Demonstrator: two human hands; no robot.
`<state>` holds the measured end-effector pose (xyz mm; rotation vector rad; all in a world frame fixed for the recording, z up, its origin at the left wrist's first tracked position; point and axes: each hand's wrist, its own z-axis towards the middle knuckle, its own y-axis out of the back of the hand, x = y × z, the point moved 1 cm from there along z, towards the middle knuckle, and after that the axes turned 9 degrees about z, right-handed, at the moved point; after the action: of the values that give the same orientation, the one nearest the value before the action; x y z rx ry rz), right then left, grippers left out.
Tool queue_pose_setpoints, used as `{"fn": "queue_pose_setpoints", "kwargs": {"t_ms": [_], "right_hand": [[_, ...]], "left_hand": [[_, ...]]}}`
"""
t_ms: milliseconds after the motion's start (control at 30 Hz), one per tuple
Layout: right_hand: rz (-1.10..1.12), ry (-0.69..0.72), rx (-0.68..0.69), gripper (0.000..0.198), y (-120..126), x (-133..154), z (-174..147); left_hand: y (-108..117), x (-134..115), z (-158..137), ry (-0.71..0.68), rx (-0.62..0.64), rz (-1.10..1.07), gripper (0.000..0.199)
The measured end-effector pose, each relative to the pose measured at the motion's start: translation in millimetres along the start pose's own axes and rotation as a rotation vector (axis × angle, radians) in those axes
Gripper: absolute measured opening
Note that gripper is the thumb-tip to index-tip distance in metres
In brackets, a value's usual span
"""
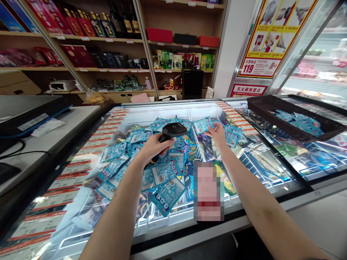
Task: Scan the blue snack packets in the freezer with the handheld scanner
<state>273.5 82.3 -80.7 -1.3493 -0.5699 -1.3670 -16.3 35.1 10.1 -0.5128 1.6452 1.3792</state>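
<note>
My left hand (151,147) is wrapped round the handle of a black barcode scanner (174,129), whose head points to the right. Pinched between the fingers of my right hand (218,137) is a small blue packet (202,125) with white printing. The scanner head is just left of this packet, not touching it. Below and left of the scanner, many similar blue packets (165,172) lie in a loose, overlapping heap on the glass top of a chest freezer (159,108). A few more blue packets (234,134) lie just beyond my right hand.
A blurred-out, phone-shaped object (208,191) lies at the freezer's front edge. A brown basket (284,125) with blue packets stands at the right. Price labels (72,176) line the glass on the left, beside a counter (78,117). Stocked shelves (105,37) stand behind.
</note>
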Motion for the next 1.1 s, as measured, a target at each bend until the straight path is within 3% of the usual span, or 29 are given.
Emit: {"fn": "queue_pose_setpoints", "kwargs": {"t_ms": [100,233,367,533,633,733,900,1100], "right_hand": [[-0.139,0.112,-0.038,0.042,0.0,3.6,-4.6],[-0.5,0.251,-0.072,0.036,1.4,11.3,-10.8],[-0.838,0.368,-0.194,0.034,5.6,18.3,-10.2],[-1.077,0.314,-0.392,0.038,11.8,21.2,-9.4],[-1.132,0.277,-0.444,0.039,12.8,20.9,-11.6],[-1.187,0.338,-0.4,0.038,10.8,19.6,-12.9],[-1.26,0.38,-0.163,0.034,7.7,11.6,-11.2],[-1.273,0.332,-0.122,0.036,7.9,7.4,-11.0]], "left_hand": [[2.8,-0.1,-0.4,-0.002,-0.045,-0.016,0.033],[5.8,0.3,-1.2,-0.007,-0.054,-0.032,0.032],[6.1,0.8,-2.6,0.003,-0.067,-0.035,0.032],[6.3,1.2,-3.0,0.01,-0.092,-0.043,0.032],[6.7,1.1,-2.8,0.023,-0.096,-0.049,0.033],[6.9,1.2,-2.6,0.025,-0.098,-0.052,0.034],[7.2,4.3,-1.9,0.024,-0.098,-0.044,0.034],[8.1,8.7,0.0,0.031,-0.134,-0.068,0.032]]}}
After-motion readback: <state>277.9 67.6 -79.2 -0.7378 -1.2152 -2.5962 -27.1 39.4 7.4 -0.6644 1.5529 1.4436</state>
